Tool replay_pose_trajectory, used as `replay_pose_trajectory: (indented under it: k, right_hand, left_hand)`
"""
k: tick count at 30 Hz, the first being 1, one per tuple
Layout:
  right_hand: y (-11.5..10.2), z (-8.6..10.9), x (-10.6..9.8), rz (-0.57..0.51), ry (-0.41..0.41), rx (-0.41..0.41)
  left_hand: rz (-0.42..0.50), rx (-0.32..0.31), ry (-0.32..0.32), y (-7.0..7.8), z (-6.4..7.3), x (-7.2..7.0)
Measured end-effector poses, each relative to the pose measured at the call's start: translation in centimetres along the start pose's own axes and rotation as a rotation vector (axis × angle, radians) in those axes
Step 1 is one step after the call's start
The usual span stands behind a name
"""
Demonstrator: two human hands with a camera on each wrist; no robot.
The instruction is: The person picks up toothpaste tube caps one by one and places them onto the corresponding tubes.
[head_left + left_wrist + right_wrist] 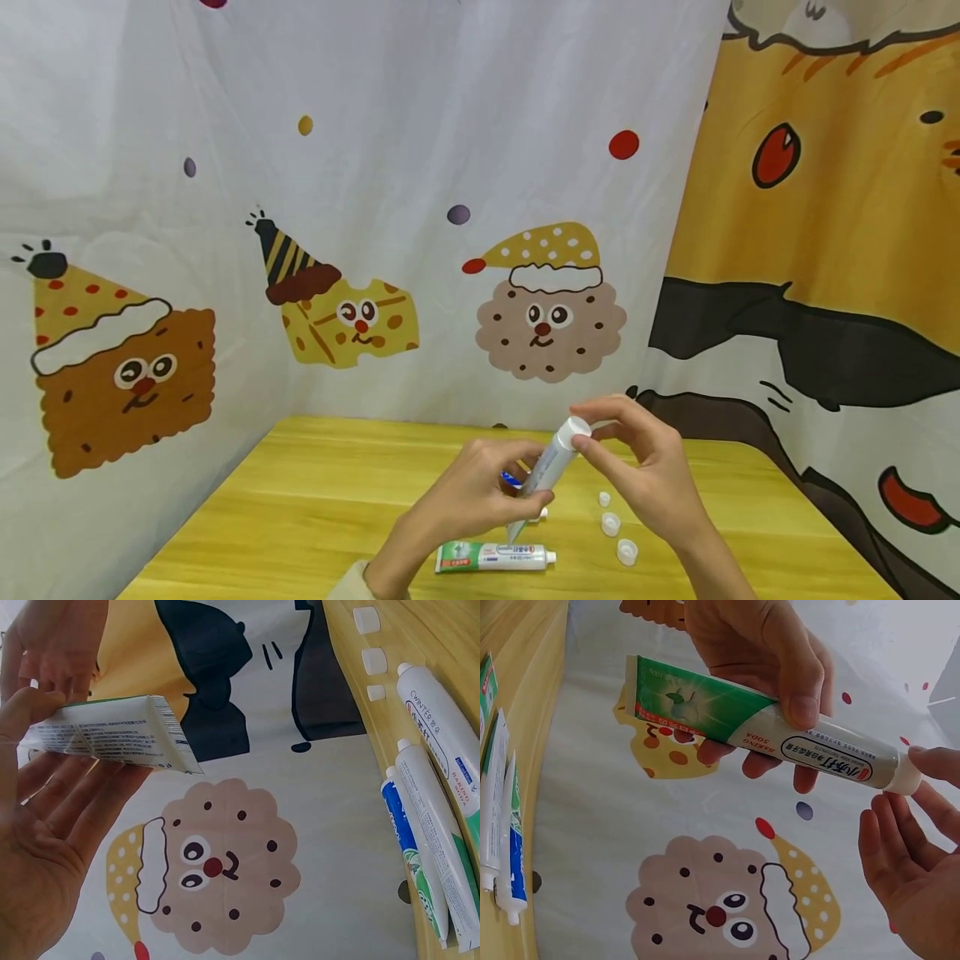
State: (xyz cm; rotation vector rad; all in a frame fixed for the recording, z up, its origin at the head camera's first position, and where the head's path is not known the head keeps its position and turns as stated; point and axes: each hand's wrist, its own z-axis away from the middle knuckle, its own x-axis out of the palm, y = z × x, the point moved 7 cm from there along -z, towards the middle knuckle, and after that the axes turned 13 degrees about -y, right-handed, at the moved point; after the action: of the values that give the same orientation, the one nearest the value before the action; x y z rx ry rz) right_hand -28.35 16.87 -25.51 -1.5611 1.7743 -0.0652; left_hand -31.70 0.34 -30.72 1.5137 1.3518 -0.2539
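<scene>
My left hand (pixel 472 487) grips a white and green toothpaste tube (pixel 739 724) around its middle, raised above the table and tilted. A wide white cap (pixel 576 428) sits on the tube's upper end. Thumb and fingertips of my right hand (pixel 656 471) pinch this cap from its sides. In the left wrist view the flat crimped end of the tube points away from the palm.
Beneath the hands, a green and white toothpaste tube (pixel 498 557) lies on the wooden table (pixel 300 500) with its narrow nozzle bare. Two more tubes, one with a blue part (pixel 397 814), lie beside it. Three loose white caps (pixel 611 524) stand in a row at right.
</scene>
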Motion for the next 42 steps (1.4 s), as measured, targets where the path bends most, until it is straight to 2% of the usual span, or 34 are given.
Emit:
replay_pose_trajectory:
  k: [12, 27, 42]
  right_hand:
    - [0.11, 0.05, 0.02, -0.022, -0.014, 0.004]
    - [0.20, 0.01, -0.21, 0.014, -0.011, 0.002]
    - [0.57, 0.05, 0.02, 0.020, -0.030, 0.054]
  left_hand:
    - [-0.011, -0.011, -0.004, -0.21, 0.06, 0.10]
    - [-0.013, -0.002, -0.005, -0.09, -0.04, 0.13]
    - [-0.029, -0.002, -0.006, 0.03, 0.01, 0.07]
